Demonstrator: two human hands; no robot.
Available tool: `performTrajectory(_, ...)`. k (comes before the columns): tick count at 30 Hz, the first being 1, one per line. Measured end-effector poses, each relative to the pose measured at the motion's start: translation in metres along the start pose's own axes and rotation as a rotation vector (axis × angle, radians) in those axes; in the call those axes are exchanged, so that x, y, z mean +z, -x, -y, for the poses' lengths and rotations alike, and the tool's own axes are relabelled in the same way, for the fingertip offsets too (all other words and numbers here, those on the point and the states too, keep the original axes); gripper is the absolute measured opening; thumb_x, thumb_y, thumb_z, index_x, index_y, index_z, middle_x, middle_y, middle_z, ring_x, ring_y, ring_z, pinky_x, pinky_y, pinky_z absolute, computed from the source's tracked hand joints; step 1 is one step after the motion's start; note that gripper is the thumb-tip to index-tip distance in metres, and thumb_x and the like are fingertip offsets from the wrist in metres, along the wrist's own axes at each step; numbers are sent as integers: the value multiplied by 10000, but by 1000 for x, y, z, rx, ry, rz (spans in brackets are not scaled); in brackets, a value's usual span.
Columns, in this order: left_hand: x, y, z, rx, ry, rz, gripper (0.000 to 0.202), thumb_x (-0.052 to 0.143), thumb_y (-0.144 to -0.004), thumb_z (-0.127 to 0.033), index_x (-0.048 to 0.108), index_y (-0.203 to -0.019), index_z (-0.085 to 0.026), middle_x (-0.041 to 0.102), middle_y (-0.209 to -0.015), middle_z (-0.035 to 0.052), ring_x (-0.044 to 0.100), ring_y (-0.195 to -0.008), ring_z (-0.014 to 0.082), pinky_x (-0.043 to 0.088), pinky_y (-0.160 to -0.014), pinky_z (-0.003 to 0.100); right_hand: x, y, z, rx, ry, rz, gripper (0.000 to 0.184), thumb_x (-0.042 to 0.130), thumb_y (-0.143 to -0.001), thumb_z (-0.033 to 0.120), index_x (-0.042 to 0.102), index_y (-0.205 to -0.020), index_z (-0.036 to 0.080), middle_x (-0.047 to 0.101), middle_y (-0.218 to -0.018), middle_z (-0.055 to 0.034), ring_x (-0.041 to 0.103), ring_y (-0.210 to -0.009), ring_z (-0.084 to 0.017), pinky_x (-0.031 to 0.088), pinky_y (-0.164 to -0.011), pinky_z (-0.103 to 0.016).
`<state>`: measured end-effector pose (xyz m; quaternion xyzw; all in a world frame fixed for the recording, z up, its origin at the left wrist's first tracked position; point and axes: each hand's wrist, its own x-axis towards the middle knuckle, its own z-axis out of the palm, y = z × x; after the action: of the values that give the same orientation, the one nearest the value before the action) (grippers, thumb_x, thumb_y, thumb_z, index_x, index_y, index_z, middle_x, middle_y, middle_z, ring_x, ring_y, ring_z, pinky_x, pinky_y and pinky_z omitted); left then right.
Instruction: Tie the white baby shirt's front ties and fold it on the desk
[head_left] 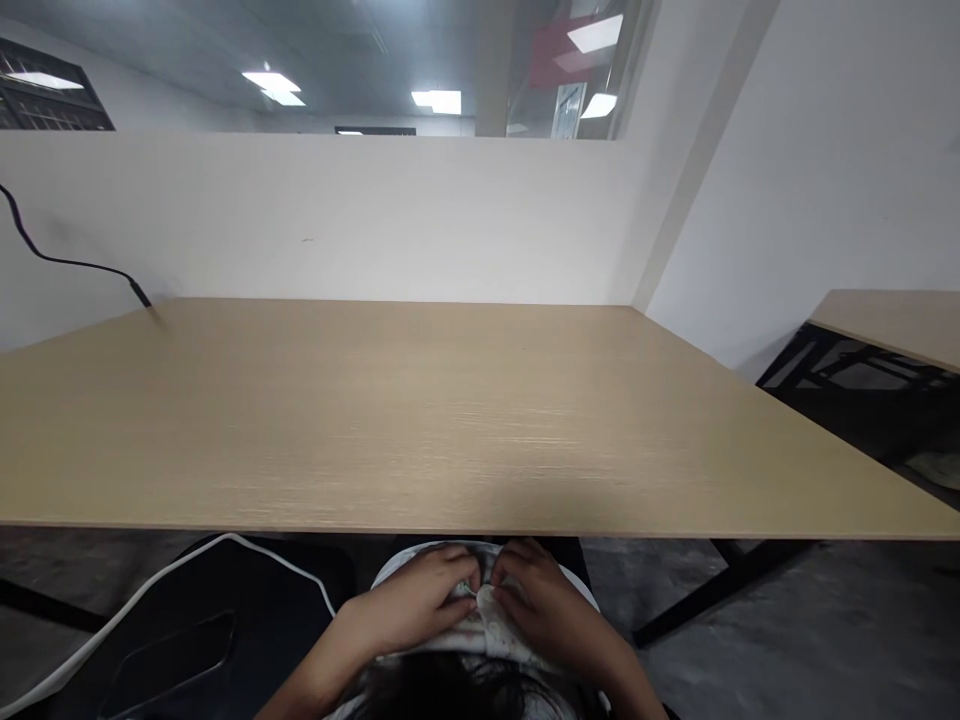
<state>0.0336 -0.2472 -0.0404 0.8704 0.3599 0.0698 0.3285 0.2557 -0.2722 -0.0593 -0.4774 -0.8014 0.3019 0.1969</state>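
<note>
The right hand's fingers (504, 572) curl in and seem to pinch a fold of the pale cloth (487, 622) with the thumb; the left hand (435, 592) is bent to the same spot, its thumb and forefinger a little apart at the fold, and I cannot tell whether they grip it. The right hand (534, 597) sits just beside it, the cloth bunched between the two at the lap, below the near edge of the table (480, 400). To handle the fold well, I would keep the pinch light, work with fingertips rather than palms, and let one side hold while the other smooths, since thin cloth probably slips and creases easily. Wrists should clear the table's edge. Leftward, a white cable (142, 590) runs over a black seat (277, 610).
</note>
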Motion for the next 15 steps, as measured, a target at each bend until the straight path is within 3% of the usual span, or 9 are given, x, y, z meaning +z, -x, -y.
performTrajectory(5, 1, -1, -4, -52, 71, -30, 165, 583, -903, -300, 597, -1058, -244, 653, -1063, 13, 590, -989, 199, 438, -848, 272, 0, 0, 3, -6, -3, -54, 98, 522, -906, 181, 618, -913, 197, 656, -1022, -57, 565, -1048, -210, 405, -912, -318)
performTrajectory(9, 9, -4, -8, -63, 84, -75, 177, 521, -951, -359, 609, -1017, -221, 665, -1033, 31, 594, -971, 200, 440, -840, 276, -4, 4, 9, 9, -28, 0, 120, 483, -936, 218, 598, -913, 192, 665, -932, -40, 596, -891, -185, 413, -770, -286)
performTrajectory(15, 14, -5, -9, -63, 58, -83, 250, 482, -970, -404, 645, -1012, -219, 661, -997, 37, 592, -992, 215, 443, -854, 289, -19, 13, 12, -13, -79, 23, 97, 513, -916, 242, 601, -933, 203, 670, -933, -20, 591, -876, -174, 430, -770, -268)
